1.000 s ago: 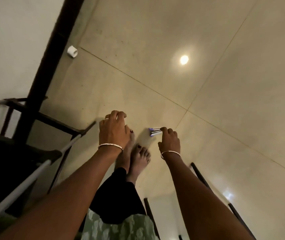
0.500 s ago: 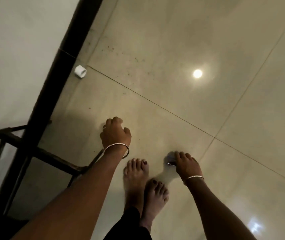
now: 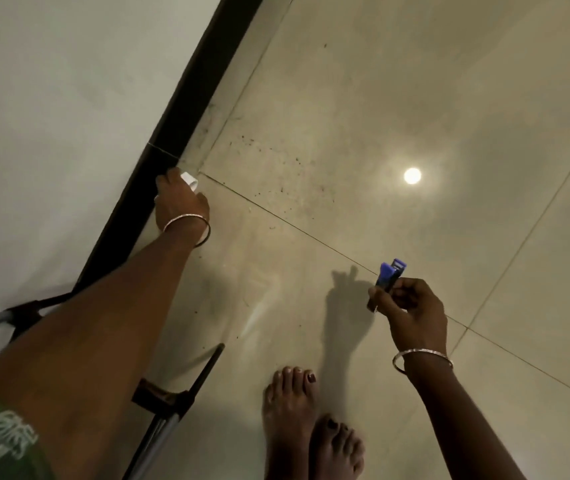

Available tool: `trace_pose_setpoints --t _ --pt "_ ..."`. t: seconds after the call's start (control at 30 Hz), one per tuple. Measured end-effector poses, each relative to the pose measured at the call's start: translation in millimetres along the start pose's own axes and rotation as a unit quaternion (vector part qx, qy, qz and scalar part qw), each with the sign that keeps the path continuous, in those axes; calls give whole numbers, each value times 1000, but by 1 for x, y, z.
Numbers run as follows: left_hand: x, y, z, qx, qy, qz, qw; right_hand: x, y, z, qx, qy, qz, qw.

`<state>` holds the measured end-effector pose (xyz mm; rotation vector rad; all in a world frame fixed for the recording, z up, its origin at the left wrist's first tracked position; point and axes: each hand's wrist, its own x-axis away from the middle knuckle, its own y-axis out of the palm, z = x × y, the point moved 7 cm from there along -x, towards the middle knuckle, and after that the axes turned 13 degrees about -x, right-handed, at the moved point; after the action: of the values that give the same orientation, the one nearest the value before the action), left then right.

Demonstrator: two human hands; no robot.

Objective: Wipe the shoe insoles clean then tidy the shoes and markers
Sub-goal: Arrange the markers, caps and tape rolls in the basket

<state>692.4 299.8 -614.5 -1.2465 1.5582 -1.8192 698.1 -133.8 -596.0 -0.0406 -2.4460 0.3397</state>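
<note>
left grip (image 3: 181, 199): fingers curled over one small white cylinder (image 3: 190, 181), far left at black skirting (image 3: 186, 109) | right grip (image 3: 411, 311): pinched one blue marker (image 3: 388, 279), near right above floor (image 3: 345, 116)

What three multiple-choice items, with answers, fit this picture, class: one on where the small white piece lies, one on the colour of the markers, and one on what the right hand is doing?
1. Where is the white piece?
A. beside the black skirting, at the fingertips of the left hand
B. inside a shoe
C. on a chair

2. What colour are the caps of the markers?
A. red
B. blue
C. yellow

3. What is the right hand doing?
A. lying flat on a table
B. hanging empty
C. gripping the markers

Answers:
1 A: it peeks out by the fingers next to the dark strip.
2 B: the ends above the fingers are blue.
3 C: the fingers curl round them.
</note>
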Motion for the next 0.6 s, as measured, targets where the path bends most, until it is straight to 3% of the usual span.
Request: trace_pose_setpoints --t 0.17,0.33,0.47,0.6 --pt "-18 22 3 -49 15 20 998 -14 12 17 -89 40 4 995" --pt "-2 19 12 -28 9 27 999 0 12 23 -71 62 -1 996" --pt "54 10 28 -21 54 1 998 28 -2 4 -69 79 6 995" --pt "100 -12 39 52 56 -56 996 62 -12 -41 -88 90 5 992"
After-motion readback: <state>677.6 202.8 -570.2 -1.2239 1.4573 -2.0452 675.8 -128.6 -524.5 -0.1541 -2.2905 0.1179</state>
